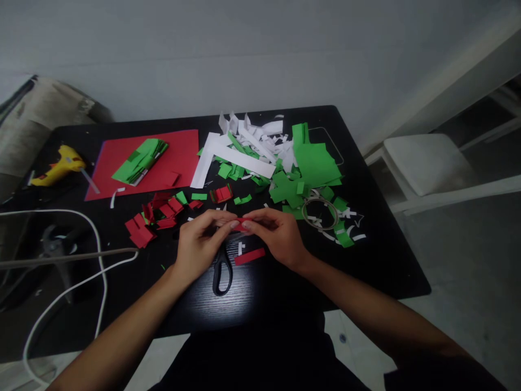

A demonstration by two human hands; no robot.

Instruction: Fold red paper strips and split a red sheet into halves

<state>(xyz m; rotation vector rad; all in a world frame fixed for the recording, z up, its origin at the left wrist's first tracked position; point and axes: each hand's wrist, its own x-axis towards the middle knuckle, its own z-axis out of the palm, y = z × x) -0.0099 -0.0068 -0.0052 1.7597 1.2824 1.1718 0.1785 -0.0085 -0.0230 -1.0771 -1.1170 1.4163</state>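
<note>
A small piece of red paper (241,224) is pinched between my two hands above the front middle of the black table. My left hand (202,239) grips its left end with thumb and fingers. At its right end, my right hand (277,232) pinches it the same way. Below my hands lie black-handled scissors (222,274), their blades partly hidden by my left hand. A flat red paper strip (249,256) rests beside the scissors, with a small white scrap (241,248) just above it.
Folded red pieces (163,213) lie to the left. Behind are a red sheet (144,163) bearing a green paper bundle (141,160), white strips (244,155) and green sheets (315,163). A yellow glue gun (61,165), pliers (59,250), a white cable (101,239) and a tape ring (320,213) lie around.
</note>
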